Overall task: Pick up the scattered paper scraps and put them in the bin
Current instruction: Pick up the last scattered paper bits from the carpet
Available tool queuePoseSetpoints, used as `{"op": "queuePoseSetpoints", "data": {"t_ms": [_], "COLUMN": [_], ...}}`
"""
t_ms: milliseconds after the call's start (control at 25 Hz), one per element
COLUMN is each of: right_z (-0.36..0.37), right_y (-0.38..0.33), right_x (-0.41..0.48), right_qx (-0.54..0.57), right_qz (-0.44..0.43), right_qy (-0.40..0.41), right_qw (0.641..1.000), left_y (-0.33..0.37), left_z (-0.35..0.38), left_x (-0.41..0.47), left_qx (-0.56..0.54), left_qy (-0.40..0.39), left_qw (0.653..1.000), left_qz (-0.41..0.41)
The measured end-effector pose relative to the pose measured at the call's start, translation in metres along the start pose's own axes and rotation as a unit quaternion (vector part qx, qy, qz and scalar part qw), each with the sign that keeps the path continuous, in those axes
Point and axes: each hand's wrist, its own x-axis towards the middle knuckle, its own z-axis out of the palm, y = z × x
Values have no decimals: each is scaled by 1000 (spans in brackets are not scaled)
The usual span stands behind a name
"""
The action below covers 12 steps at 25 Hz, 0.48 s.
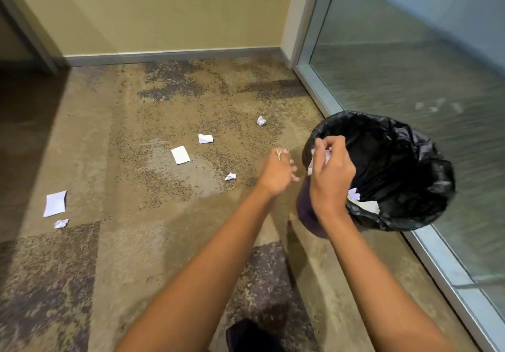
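Note:
A bin (426, 187) lined with a black bag stands on the carpet at the right, with paper scraps (366, 204) inside. My right hand (332, 176) is over its left rim, fingers closed on a crumpled white paper scrap (326, 156). My left hand (277, 172) hovers just left of the bin, blurred, fingers apart and holding nothing I can make out. Several white scraps lie on the carpet: a flat one (180, 155), a folded one (205, 138), a small ball (261, 120), a crumpled bit (230, 177), and at the far left a sheet (55, 203) with a crumpled piece (61, 223).
A glass wall with a metal frame (317, 83) runs along the right, close behind the bin. A yellow wall with a grey skirting (169, 56) closes the back. A door frame (30, 37) stands at the far left. Patterned brown carpet covers the floor.

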Motion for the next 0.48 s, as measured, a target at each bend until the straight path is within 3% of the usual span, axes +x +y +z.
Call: {"op": "queuePoseSetpoints", "data": {"t_ms": [240, 400, 480], "right_z": [-56, -67, -75], "right_y": [36, 74, 83], "right_x": [41, 43, 37], "right_qx": [-76, -130, -150], "right_qz": [47, 120, 124], "right_qy": [25, -154, -187], "right_qw": [996, 972, 963], "left_y": [27, 17, 15], "left_z": [91, 113, 116], "left_x": [7, 24, 23], "left_qx": [-48, -86, -91], "left_qy": [-51, -89, -90], "left_qw": [996, 985, 985], "left_qz": [-60, -119, -113]}}
